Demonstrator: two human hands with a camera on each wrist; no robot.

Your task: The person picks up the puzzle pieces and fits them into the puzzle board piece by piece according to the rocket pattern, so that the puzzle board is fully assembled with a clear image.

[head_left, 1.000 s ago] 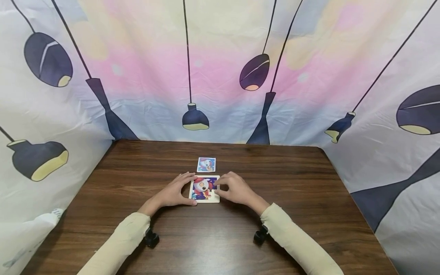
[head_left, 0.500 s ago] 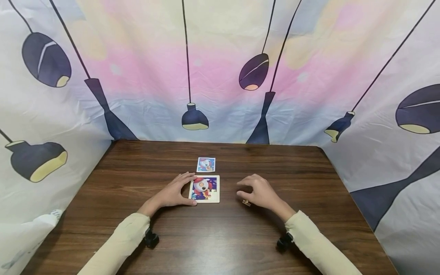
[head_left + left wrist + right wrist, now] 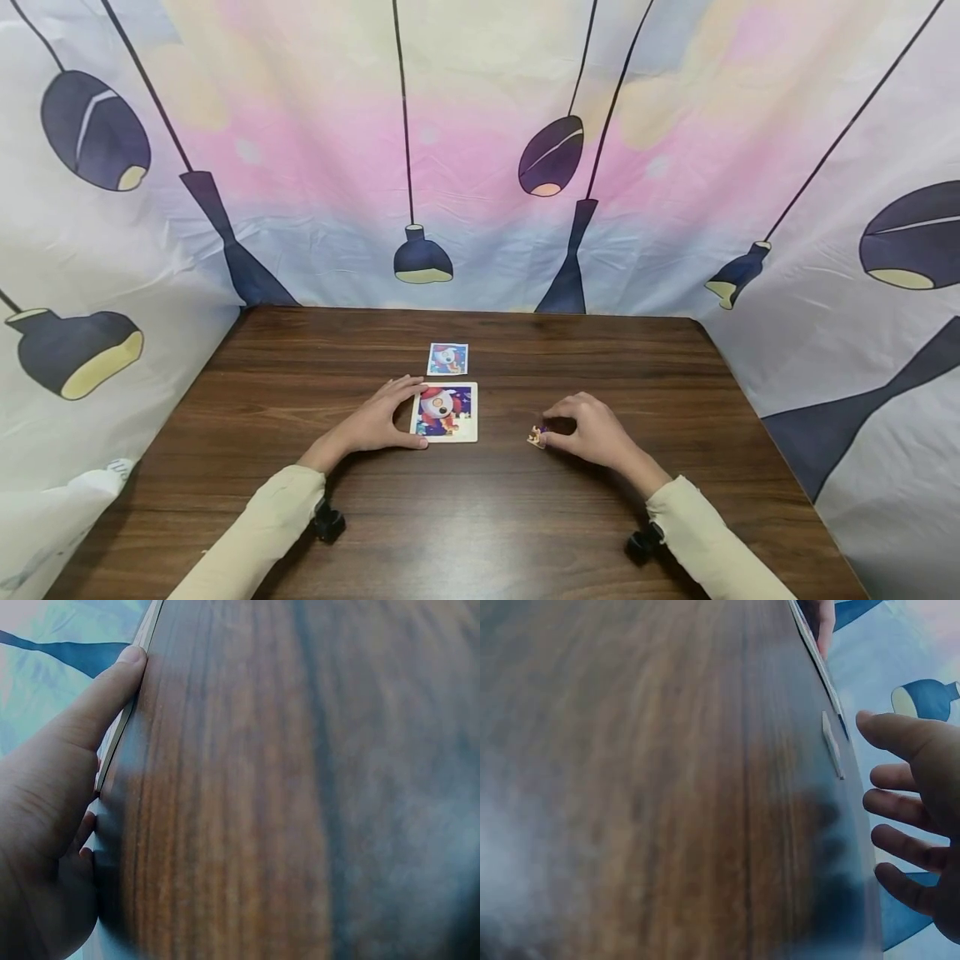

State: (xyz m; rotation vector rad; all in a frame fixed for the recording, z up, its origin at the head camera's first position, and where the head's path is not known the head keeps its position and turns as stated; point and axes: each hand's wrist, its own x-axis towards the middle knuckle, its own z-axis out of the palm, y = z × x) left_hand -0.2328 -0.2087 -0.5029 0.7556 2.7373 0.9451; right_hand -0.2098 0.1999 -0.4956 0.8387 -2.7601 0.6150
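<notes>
A square jigsaw puzzle (image 3: 444, 412) in a pale frame lies on the table, with a cartoon picture and a bare pale patch at its lower right. My left hand (image 3: 381, 417) holds the frame from the left, thumb at the near edge and fingers at the far corner. In the left wrist view the thumb (image 3: 112, 686) lies along the frame's edge. A small orange and purple puzzle piece (image 3: 536, 437) lies right of the puzzle. Beside it is my right hand (image 3: 592, 429), fingers loosely bent; in the right wrist view they stand apart from the piece (image 3: 832, 746).
Behind the puzzle lies a small picture card (image 3: 447, 359) with a similar cartoon. The brown wooden table (image 3: 480, 517) extends around both. A fabric curtain (image 3: 480, 167) printed with lamps hangs along its back and sides.
My right hand has left the puzzle's right edge and moved right to beside the loose piece, which shows more now. The left hand stays on the frame.
</notes>
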